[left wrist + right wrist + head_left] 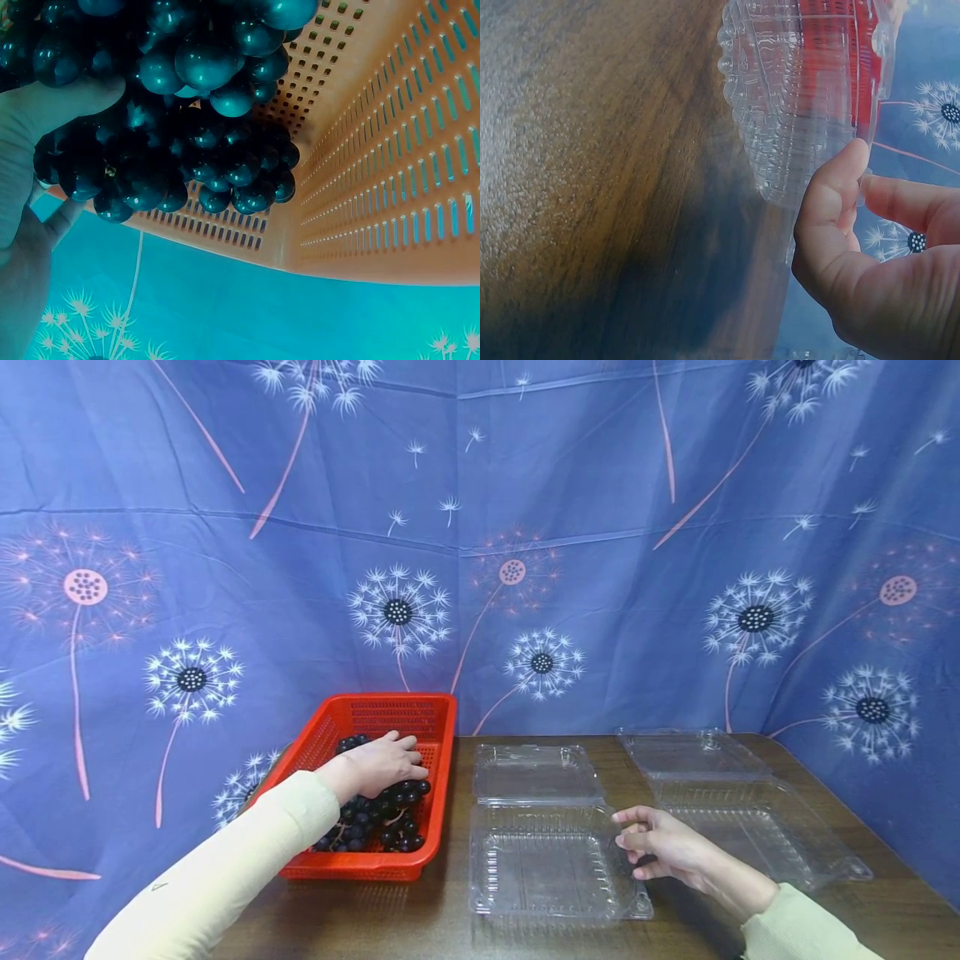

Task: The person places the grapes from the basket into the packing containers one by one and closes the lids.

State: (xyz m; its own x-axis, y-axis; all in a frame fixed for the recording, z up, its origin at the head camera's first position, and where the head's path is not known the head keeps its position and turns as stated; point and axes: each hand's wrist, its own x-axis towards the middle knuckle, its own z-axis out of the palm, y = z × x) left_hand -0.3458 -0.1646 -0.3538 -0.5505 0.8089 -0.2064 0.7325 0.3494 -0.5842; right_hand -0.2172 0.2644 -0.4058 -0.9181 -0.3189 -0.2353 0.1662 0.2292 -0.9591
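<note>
In the head view my left hand (381,766) reaches into a red plastic basket (352,862) holding dark grapes (367,822). The left wrist view shows my thumb and fingers around a bunch of grapes (142,176), with more grapes close above it. My right hand (667,850) is at the right rim of an opened clear plastic clamshell box (546,870). In the right wrist view, thumb and forefinger (829,187) pinch the edge of this box (799,142). Its lid (536,772) lies folded back, and its tray holds nothing.
A second opened clear clamshell box (738,822) lies to the right, partly behind my right hand and forearm. Both boxes and the basket stand on a brown wooden table (442,927). A blue dandelion-print cloth (600,485) hangs behind the table.
</note>
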